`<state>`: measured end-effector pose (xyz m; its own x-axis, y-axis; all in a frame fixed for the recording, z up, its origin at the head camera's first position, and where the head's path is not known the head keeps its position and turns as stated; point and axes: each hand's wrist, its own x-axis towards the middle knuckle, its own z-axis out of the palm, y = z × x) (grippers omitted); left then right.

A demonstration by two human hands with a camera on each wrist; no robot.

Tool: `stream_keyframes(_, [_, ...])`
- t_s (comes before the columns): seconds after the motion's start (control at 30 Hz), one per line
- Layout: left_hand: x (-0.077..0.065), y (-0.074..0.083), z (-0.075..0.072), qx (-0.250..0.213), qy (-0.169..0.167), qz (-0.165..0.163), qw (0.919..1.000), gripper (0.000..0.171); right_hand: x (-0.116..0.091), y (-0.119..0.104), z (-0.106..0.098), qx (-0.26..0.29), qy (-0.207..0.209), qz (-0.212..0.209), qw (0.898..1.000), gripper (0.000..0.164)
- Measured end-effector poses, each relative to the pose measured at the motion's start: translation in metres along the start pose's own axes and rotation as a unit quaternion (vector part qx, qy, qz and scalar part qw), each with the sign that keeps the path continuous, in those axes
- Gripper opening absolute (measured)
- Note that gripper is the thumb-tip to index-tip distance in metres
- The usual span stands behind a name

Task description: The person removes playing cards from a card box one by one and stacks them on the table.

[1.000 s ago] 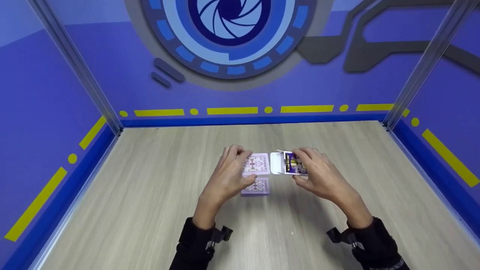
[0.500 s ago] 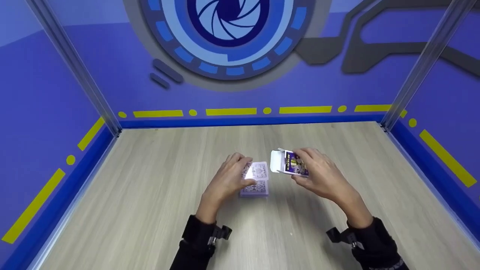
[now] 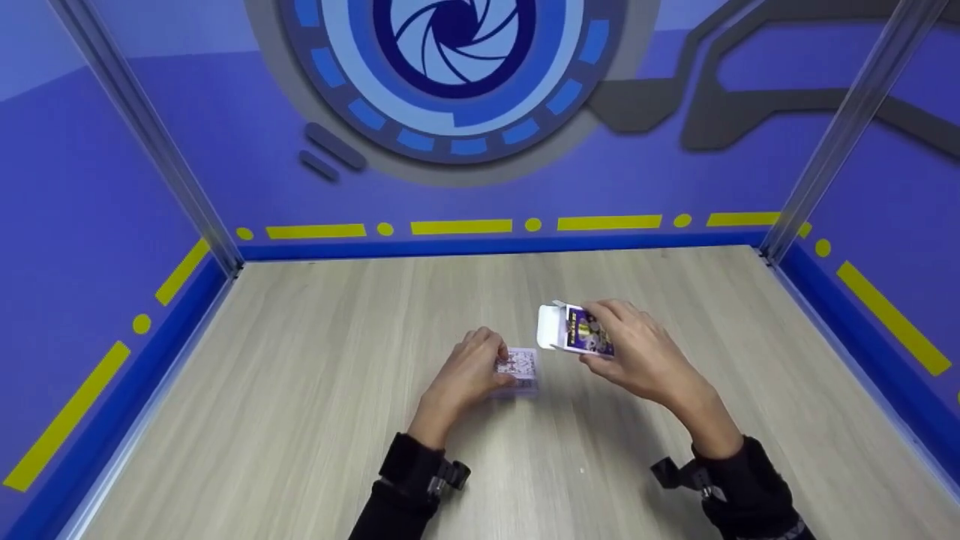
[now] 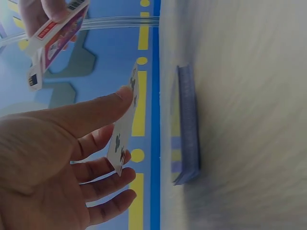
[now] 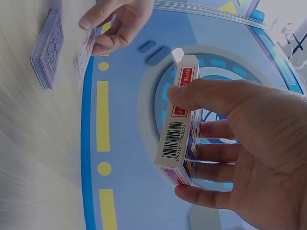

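Observation:
Over the table, my left hand (image 3: 466,371) pinches a thin playing card (image 4: 123,132) between thumb and fingers. The card's patterned back faces up in the head view, and dark pips show on its underside in the left wrist view. Below it a deck of playing cards (image 4: 188,124) lies squared up on the table, mostly covered by the held card and hand in the head view. My right hand (image 3: 634,346) grips a purple-and-white card box (image 5: 180,124) by its edges. The box is tilted, its white end flap (image 3: 549,327) folded out toward the left hand.
The pale wooden table (image 3: 337,420) stretches around both hands. Blue panels (image 3: 420,202) with yellow dashes stand along its back and sides, joined by metal posts (image 3: 142,135) at the corners.
My left hand has come down toward me with the card, from beside the box's opening to over the deck. The right hand with the box has stayed nearly in place.

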<state>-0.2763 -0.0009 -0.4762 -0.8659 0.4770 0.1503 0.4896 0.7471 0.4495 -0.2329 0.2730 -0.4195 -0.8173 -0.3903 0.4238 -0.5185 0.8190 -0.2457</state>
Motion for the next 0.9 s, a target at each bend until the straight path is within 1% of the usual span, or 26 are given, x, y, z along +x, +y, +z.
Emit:
stream_keyframes(0.17, [0.002, -0.004, 0.008, 0.008, -0.003, -0.009, 0.9999, 0.031, -0.001, 0.0, 0.0, -0.001, -0.003, 0.001, 1.0, 0.069])
stream_keyframes(0.37, [0.002, -0.007, 0.014, 0.018, -0.019, -0.024, 0.9994, 0.027, -0.002, 0.0, 0.0, -0.003, 0.002, -0.007, 1.0, 0.068])
stream_keyframes(0.63, [0.003, -0.01, 0.02, 0.017, -0.042, -0.032, 0.9985, 0.034, -0.002, -0.001, 0.0, 0.0, -0.002, -0.001, 1.0, 0.069])
stream_keyframes(0.9, [0.002, -0.01, 0.024, 0.017, -0.052, -0.04, 0.9977, 0.033, -0.002, -0.002, -0.001, 0.0, -0.015, 0.011, 1.0, 0.07])
